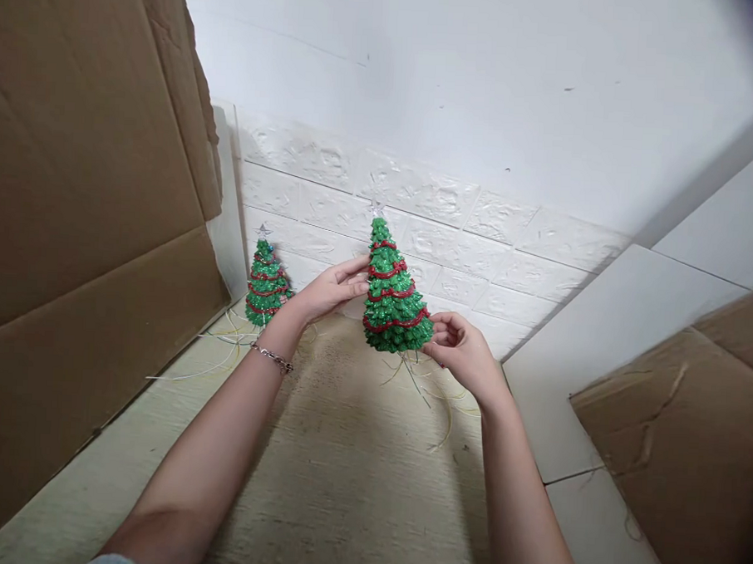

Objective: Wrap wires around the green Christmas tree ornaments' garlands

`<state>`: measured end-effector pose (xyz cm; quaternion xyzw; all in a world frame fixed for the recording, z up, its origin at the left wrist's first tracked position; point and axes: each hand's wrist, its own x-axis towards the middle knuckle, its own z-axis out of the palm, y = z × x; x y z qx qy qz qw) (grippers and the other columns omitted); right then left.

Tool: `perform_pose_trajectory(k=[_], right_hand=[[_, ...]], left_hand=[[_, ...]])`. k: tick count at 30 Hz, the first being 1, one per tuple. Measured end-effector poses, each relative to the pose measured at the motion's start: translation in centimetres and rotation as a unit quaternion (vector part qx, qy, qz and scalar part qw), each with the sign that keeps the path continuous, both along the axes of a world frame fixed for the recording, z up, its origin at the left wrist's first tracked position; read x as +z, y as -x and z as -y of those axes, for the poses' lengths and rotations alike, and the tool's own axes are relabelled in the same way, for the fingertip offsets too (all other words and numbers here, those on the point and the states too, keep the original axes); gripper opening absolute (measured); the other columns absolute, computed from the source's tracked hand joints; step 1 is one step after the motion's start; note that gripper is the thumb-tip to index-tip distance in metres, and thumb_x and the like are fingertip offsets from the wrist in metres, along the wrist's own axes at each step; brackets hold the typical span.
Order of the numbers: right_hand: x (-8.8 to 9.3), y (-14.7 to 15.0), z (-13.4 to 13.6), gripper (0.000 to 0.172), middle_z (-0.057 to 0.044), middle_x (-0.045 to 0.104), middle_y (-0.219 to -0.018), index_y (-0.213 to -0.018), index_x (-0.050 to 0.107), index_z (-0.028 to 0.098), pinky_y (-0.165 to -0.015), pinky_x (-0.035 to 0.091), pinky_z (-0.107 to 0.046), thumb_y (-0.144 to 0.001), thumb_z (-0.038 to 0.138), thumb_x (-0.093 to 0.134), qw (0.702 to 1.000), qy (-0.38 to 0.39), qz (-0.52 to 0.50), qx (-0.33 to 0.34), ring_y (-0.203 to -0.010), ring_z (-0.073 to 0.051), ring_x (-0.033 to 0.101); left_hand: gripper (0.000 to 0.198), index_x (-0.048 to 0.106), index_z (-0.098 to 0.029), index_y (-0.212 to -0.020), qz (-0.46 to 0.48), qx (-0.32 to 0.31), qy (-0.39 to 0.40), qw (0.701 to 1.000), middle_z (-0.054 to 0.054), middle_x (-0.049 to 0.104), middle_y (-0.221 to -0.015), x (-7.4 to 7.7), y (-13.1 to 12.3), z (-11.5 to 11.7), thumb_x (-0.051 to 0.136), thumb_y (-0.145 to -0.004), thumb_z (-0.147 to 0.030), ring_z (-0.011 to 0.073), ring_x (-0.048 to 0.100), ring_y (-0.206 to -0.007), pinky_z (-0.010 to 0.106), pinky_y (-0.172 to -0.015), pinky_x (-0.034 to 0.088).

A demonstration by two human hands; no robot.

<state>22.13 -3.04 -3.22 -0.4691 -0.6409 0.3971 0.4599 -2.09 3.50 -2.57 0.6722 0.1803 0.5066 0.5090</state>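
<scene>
Between my two hands, a small green Christmas tree (395, 304) with red garlands and a clear star on top is held slightly tilted. My left hand (335, 288) grips its left side, the fingers partly hidden behind it. Curled at the lower right edge of the tree is my right hand (464, 348), thumb and fingers closed on the base. Thin wires (449, 414), yellow, green and white, trail out beneath. Beyond my left wrist a second, similar Christmas tree (264, 285) stands upright on the surface, partly covered by my hand.
Large cardboard sheets (94, 178) rise on the left, and more cardboard (687, 445) lies on the right by white panels (556, 373). A white brick-pattern wall (331, 180) closes off the back. The pale wooden surface (343, 480) stretches toward me. Loose wires (217, 342) surround the second tree.
</scene>
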Motion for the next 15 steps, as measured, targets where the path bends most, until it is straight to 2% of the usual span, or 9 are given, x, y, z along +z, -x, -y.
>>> perform_pose_trajectory(k=[3, 8, 11, 15], right_hand=[[-0.1, 0.1, 0.1, 0.037, 0.002, 0.060, -0.076, -0.092, 0.057, 0.020, -0.064, 0.045, -0.028, -0.058, 0.024, 0.071, 0.998, -0.025, 0.057, -0.028, -0.067, -0.012, 0.057], [-0.1, 1.2, 0.5, 0.028, 0.001, 0.062, -0.076, -0.089, 0.058, 0.020, -0.069, 0.044, -0.030, -0.064, 0.025, 0.070, 0.978, -0.090, 0.177, -0.068, -0.072, -0.016, 0.059], [-0.8, 2.8, 0.7, 0.027, 0.000, 0.063, -0.075, -0.088, 0.057, 0.021, -0.066, 0.044, -0.029, -0.067, 0.030, 0.072, 0.958, -0.137, 0.228, -0.108, -0.072, -0.018, 0.060], [-2.2, 4.9, 0.9, 0.026, -0.004, 0.066, -0.082, -0.094, 0.059, 0.021, -0.067, 0.045, -0.030, -0.073, 0.032, 0.070, 0.932, -0.204, 0.259, -0.152, -0.076, -0.020, 0.062]], left_hand=[[0.056, 0.054, -0.023, -0.130, -0.013, -0.010, 0.019, 1.000, 0.009, 0.056, -0.132, -0.2, 0.1, -0.1, 0.066, -0.076, -0.028, 0.0272, 0.040, -0.131, 0.040, -0.106, 0.034], [0.055, 0.053, -0.024, -0.128, -0.006, -0.066, 0.070, 0.995, 0.008, 0.054, -0.130, 0.5, -0.2, 0.5, 0.062, -0.075, -0.031, 0.0274, 0.049, -0.118, 0.034, -0.087, 0.045], [0.060, 0.048, -0.023, -0.128, 0.026, -0.048, 0.081, 0.995, 0.010, 0.055, -0.123, 0.4, -0.9, 0.8, 0.066, -0.073, -0.038, 0.0270, 0.051, -0.110, 0.034, -0.082, 0.045], [0.070, 0.044, -0.023, -0.123, 0.089, 0.005, 0.094, 0.992, 0.008, 0.056, -0.113, -0.2, -1.6, 0.6, 0.077, -0.063, -0.038, 0.0241, 0.053, -0.103, 0.036, -0.085, 0.043]])
